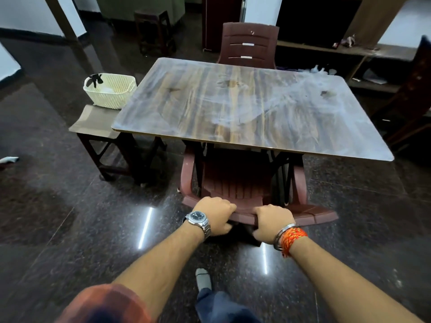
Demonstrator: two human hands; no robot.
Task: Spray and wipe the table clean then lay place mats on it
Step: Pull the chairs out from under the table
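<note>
The wood-grain table (pixel 251 108) fills the middle of the view, its top dusty with pale smears and small dark spots. A maroon plastic chair (pixel 235 183) is tucked under its near edge. My left hand (pixel 215 215) and my right hand (pixel 272 221) both grip the top of the chair's backrest, fingers curled over the rim. A cream plastic basket (pixel 109 90) stands on a low side table (pixel 93 122) left of the table; a black spray trigger (pixel 95 79) sticks out of it. No place mats are in view.
A second maroon chair (pixel 249 44) stands at the table's far side. A dark stool (pixel 154 29) stands further back on the left. Low shelves (pixel 338 51) with small items run along the right wall. The floor is glossy dark stone. My foot (pixel 203 278) is below.
</note>
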